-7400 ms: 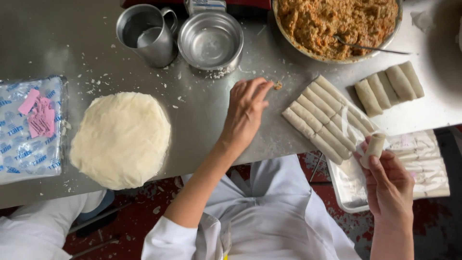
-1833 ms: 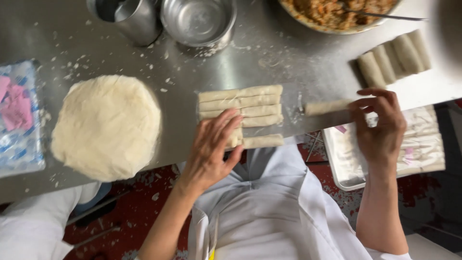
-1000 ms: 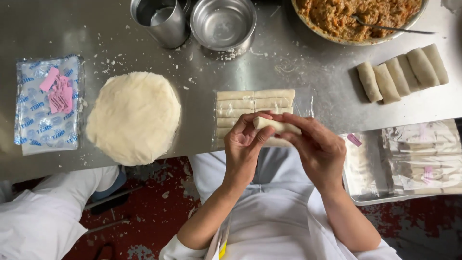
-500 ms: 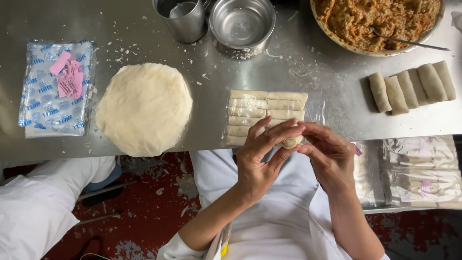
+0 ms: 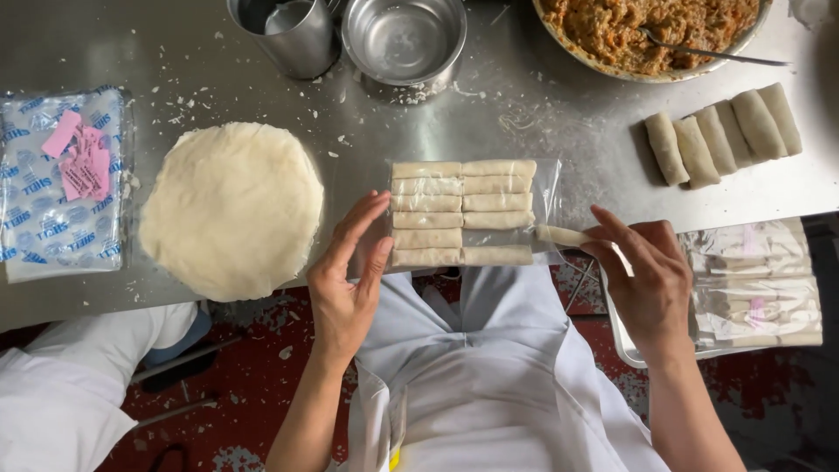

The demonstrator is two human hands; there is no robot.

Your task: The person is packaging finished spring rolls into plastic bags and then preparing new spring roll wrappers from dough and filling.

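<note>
A clear plastic bag (image 5: 549, 188) lies near the front edge of the steel table, with two columns of pale spring rolls (image 5: 461, 211) packed inside. My left hand (image 5: 348, 278) presses flat against the bag's left end, fingers apart. My right hand (image 5: 642, 278) pinches one more spring roll (image 5: 564, 235) at the bag's open right end, its tip at the opening.
A round stack of dough wrappers (image 5: 232, 208) lies left of the bag. A pack of bags with pink labels (image 5: 59, 179) sits far left. Metal cup (image 5: 293, 33), steel bowl (image 5: 404, 37) and filling bowl (image 5: 647, 33) stand behind. Loose rolls (image 5: 724, 131) and a tray of packed bags (image 5: 756, 284) are right.
My hands were together over the rolls half a second ago. They have parted: the left now rests on the bag's left end, the right holds a roll at its right opening.
</note>
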